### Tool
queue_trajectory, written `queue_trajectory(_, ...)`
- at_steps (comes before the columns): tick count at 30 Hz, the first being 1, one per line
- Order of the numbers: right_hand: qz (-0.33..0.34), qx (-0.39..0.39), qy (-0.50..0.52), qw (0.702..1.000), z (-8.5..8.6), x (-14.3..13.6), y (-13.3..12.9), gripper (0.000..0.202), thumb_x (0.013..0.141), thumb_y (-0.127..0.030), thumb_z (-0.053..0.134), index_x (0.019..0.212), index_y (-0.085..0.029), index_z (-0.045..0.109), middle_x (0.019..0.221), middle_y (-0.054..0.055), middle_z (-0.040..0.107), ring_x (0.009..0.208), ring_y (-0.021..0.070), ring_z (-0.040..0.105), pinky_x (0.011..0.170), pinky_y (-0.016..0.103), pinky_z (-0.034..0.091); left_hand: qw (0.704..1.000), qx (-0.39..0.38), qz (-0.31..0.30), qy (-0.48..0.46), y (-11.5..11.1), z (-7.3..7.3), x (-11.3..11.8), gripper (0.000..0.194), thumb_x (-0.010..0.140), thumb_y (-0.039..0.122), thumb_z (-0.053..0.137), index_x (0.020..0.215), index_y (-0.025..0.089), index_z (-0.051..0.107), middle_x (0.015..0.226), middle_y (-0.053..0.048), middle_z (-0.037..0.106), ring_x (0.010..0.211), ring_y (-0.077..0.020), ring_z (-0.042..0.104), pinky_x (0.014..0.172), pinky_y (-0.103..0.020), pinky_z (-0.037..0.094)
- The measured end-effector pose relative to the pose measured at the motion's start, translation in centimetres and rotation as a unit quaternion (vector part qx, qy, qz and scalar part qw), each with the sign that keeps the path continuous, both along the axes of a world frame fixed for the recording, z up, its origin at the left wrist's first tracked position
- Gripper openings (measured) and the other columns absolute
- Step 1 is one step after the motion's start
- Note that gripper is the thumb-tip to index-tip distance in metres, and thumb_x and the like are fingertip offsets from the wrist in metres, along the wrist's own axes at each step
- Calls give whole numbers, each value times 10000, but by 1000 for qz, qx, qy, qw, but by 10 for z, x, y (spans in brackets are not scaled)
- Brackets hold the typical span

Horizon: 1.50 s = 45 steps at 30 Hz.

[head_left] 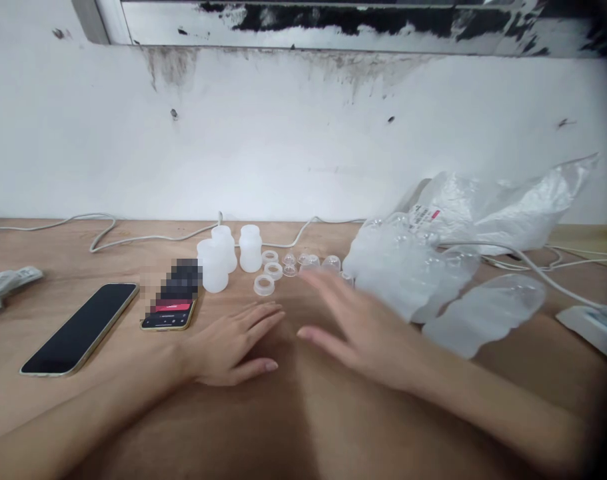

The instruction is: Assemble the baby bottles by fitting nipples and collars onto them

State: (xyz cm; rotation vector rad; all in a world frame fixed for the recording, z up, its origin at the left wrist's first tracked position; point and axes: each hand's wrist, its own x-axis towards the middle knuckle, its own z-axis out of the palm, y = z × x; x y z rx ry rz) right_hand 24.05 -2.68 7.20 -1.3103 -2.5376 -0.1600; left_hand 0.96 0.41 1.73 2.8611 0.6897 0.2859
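No text can be read. Dark print (421, 215) beside a red block (436, 215) on the crumpled clear plastic bag (513, 210) is too small, as is pale lettering (172, 307) on the red band (182, 307) across the lit screen (169, 321) of the gold-edged rectangular phone (167, 327).

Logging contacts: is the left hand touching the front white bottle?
Apart. The head view shows bare table between the bottle and the left hand.
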Motion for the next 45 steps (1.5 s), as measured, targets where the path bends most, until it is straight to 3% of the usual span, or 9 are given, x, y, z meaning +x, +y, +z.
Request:
queue_trajectory(2, 93, -78, -3, 993, -32, -9, 4, 662, 839, -532, 354, 1360, -140, 242, 1406, 133, 245, 1285, 301, 210, 995, 484, 290, 999, -8, -10, 31, 2, 1, -9, 696, 851, 449, 386, 1382, 118, 83, 1428, -162, 147, 1320, -271, 121, 1057, -459, 192)
queue_trajectory(3, 108, -108, 3, 988, -45, -11, 5, 633, 851, -511, 347, 1366, -157, 244, 1420, 115, 215, 1307, 288, 144, 1026, 503, 228, 999, -16, -13, 47, 3, 0, -12, 715, 850, 462, 381, 1387, 124, 51, 1436, -153, 106, 1326, -270, 71, 1065, -472, 148)
queue_trajectory(6, 94, -158, 10, 983, -66, -9, 6, 549, 891, -457, 283, 1366, -183, 255, 1431, 85, 187, 1321, 254, 88, 1052, 520, 136, 996, -39, -10, 81, 3, -1, -15, 730, 850, 493, 359, 1388, 141, 16, 1439, -133, 61, 1327, -258, 27, 1069, -483, 79)
queue_trajectory(9, 79, -172, 5, 982, -65, -4, 6, 587, 877, -496, 290, 1368, -177, 252, 1437, 83, 152, 1322, 264, 47, 1053, 528, 105, 996, -44, -3, 80, 2, -1, -14, 730, 845, 505, 361, 1388, 143, 34, 1437, -132, 67, 1328, -248, 32, 1071, -473, 72)
queue_trajectory(14, 116, -211, -30, 970, -59, 1, 8, 734, 824, -588, 325, 1393, -168, 128, 1448, 84, 42, 1319, 277, -30, 1050, 531, 88, 996, -45, 0, 73, 4, 0, -12, 730, 834, 514, 380, 1387, 147, 77, 1436, -127, 92, 1330, -243, 52, 1072, -468, 76)
queue_trajectory(45, 93, -192, -53, 976, -63, -3, 8, 693, 838, -589, 271, 1385, -170, 189, 1449, 74, 54, 1322, 267, -13, 1053, 518, 99, 997, -38, 4, 65, 5, -1, -13, 723, 826, 508, 410, 1386, 164, 109, 1434, -114, 122, 1329, -230, 94, 1079, -448, 80)
